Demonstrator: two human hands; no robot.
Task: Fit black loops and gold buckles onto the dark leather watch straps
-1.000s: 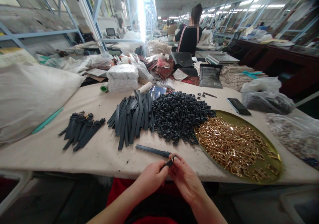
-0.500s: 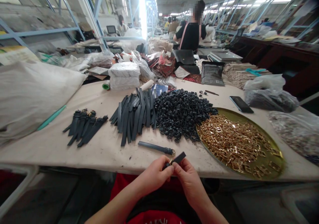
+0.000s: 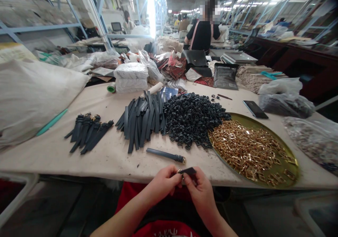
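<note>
Both hands meet at the table's front edge over one dark strap (image 3: 188, 170) with a gold buckle at its left end. My left hand (image 3: 169, 179) pinches the buckle end, and its fingers partly hide the buckle. My right hand (image 3: 196, 182) grips the strap's body between thumb and fingers. Just beyond them lies a strap with a gold buckle fitted (image 3: 166, 155). Farther back are a pile of plain dark straps (image 3: 144, 119) and a heap of small dark loops (image 3: 194, 119). To the right, gold buckles (image 3: 245, 149) cover much of a round brass-coloured tray (image 3: 289, 180).
Buckled straps (image 3: 88, 133) lie in a bunch at the left, near a large pale cloth bundle (image 3: 39, 100). A phone (image 3: 255, 109) and plastic bags (image 3: 286, 105) are at the right. Wrapped packets (image 3: 131, 77) line the back. A person (image 3: 202, 34) is beyond the table.
The strap in my hands has tilted from pointing up and right to nearly level. My right hand has shifted slightly on it. The view has moved a little; the piles look the same.
</note>
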